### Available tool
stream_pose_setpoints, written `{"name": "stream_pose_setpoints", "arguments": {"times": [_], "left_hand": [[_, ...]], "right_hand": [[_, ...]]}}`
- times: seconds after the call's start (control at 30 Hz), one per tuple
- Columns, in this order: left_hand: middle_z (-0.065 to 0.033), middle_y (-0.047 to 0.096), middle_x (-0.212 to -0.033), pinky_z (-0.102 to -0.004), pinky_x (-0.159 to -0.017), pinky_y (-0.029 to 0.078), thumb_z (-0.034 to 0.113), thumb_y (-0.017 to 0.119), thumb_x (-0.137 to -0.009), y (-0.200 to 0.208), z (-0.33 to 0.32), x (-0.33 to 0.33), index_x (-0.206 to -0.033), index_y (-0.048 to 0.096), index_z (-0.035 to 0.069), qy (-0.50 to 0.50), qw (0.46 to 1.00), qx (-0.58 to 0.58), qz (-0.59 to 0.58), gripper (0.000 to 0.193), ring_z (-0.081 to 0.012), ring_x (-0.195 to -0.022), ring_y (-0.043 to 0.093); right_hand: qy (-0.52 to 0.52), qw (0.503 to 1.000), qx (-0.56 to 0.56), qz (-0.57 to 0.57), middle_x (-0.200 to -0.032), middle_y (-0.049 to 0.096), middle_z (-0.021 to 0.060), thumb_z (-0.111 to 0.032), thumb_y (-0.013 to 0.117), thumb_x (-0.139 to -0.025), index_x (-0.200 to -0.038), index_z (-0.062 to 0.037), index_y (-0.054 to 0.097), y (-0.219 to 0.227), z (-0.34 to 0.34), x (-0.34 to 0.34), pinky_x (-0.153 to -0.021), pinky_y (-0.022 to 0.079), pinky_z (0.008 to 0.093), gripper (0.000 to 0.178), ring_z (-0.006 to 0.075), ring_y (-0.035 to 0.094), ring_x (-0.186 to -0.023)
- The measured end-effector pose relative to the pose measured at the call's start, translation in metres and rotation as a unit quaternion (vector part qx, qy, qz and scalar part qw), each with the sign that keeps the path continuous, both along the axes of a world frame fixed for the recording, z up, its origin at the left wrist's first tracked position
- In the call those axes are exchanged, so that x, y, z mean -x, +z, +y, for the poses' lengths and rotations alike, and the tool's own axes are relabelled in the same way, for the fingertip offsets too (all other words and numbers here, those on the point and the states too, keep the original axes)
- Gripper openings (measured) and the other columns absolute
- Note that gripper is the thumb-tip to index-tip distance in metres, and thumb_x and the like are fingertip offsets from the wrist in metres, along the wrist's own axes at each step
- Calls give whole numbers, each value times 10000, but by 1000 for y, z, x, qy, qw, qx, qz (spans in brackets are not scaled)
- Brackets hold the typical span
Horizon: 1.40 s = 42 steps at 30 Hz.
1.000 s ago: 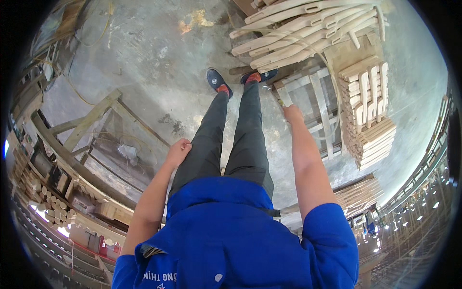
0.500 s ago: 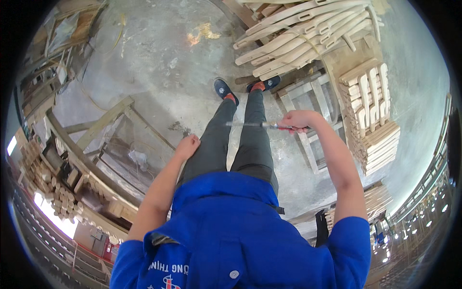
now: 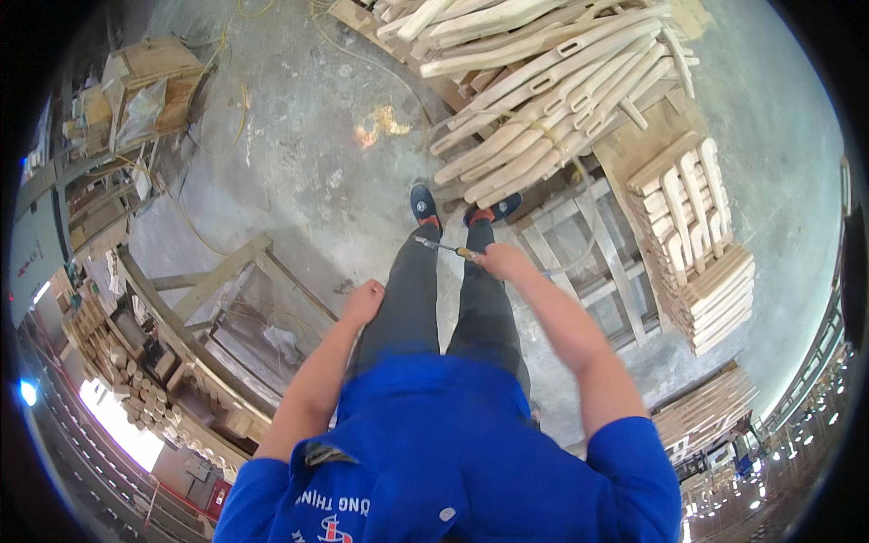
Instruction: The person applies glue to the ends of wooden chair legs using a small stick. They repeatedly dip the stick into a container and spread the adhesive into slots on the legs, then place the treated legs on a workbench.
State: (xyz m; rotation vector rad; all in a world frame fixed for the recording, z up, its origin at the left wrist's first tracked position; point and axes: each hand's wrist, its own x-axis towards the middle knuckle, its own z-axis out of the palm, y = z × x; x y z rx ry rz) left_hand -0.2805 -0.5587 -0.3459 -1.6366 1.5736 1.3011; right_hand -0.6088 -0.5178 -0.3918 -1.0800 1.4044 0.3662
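Observation:
My right hand is closed around the rear of an air blow gun, held out in front of my thighs. Its slim metal nozzle points left, and a brass-coloured fitting shows close to my fingers. A pale hose curves near that hand toward the wooden frame on the right; my hand hides where it joins. Beside my left thigh hangs my left hand, its fingers curled in and nothing seen in them.
Long curved wooden pieces lie piled ahead, close to my shoes. To the right stand a pallet-like wooden frame and a stack of shaped slats. A timber frame is at left. Yellow hose trails over the floor.
My right hand has moved left and slightly down with the blow gun, whose nozzle now tilts up at its tip. The view has shifted, showing more of the wood pile.

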Motion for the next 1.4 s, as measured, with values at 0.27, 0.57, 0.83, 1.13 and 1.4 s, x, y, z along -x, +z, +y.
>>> {"name": "stream_pose_setpoints", "arguments": {"times": [0.27, 0.57, 0.83, 1.13, 1.4], "left_hand": [[-155, 578, -790, -388, -714, 447, 213, 552, -816, -18, -2, 0, -836, 563, 37, -18, 999, 18, -23, 177, -314, -769, 563], [-161, 574, -735, -380, -680, 448, 218, 537, -830, -53, -40, -21, -832, 546, 4, -2, 998, -27, -58, 214, -313, -721, 561], [-178, 607, -813, -391, -702, 462, 244, 524, -828, -46, -58, -13, -870, 571, 7, -73, 996, -30, -43, 246, -324, -781, 586], [-187, 630, -849, -401, -733, 475, 260, 536, -812, 2, -74, 50, -899, 599, 26, -161, 987, -31, -6, 257, -329, -838, 602], [-175, 637, -883, -403, -757, 475, 312, 545, -802, 51, -114, 124, -945, 606, 38, -208, 975, 51, 54, 315, -326, -858, 607]], "right_hand": [[-268, 951, -141, 69, -1092, 573, 244, -458, 466, -867, -1044, -18, 592, -132, 1, -59, -883, 426, 450, 491, 387, 532, -1057], [-408, 897, -129, 112, -1077, 571, 275, -449, 441, -882, -1046, 14, 583, -202, 31, -59, -870, 433, 467, 512, 424, 541, -1023], [-306, 884, -291, -200, -679, 586, 59, -490, 395, -908, -985, -51, 600, -85, 94, 4, -423, 413, 330, 491, 162, 503, -443], [-714, 688, 28, -127, -606, 506, 22, -420, 391, -934, -867, -73, 539, 55, -15, 134, -316, 292, 234, 383, 84, 390, -370], [-770, 615, 123, -118, -578, 505, 52, -458, 376, -922, -790, -62, 496, 62, -101, 192, -322, 319, 250, 435, 104, 406, -373]]}}
